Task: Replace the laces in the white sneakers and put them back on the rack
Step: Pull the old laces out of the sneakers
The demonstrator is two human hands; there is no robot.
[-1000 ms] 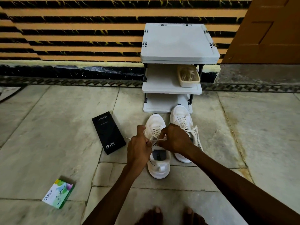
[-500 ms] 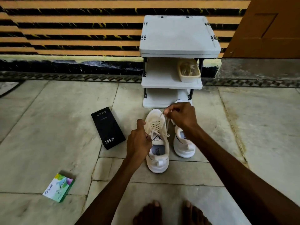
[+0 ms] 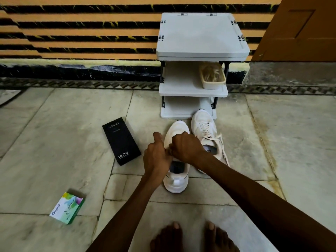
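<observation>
The near sneaker (image 3: 176,181) stands on the stone floor (image 3: 54,142) directly in front of the person. Its long axis runs straight away from them, heel toward the bare feet (image 3: 194,237) and toe toward the white rack (image 3: 201,37). Both hands meet over its throat. The left hand (image 3: 157,157) comes in from the left side with the thumb raised. The right hand (image 3: 187,148) reaches across from the right, above the gap between the two shoes. Both have their fingers curled closed, knuckles almost touching. They hide whatever they pinch; I judge it to be the lace of this shoe, being drawn tight or tied. The second sneaker (image 3: 207,131) lies just beside it on the right, already laced, angled slightly, with its toe at the front edge of the rack's bottom shelf. Neither hand is clearly nearer, as both sit on the shoe's midline. Once the lace is done, the move to the rack is a lift straight forward along that axis. A tray (image 3: 214,84) of loose laces sits on the right of the middle shelf. A black vivo box (image 3: 121,140) lies near on the left, and an Odonil box (image 3: 67,208) lies well apart, closer to the person.
</observation>
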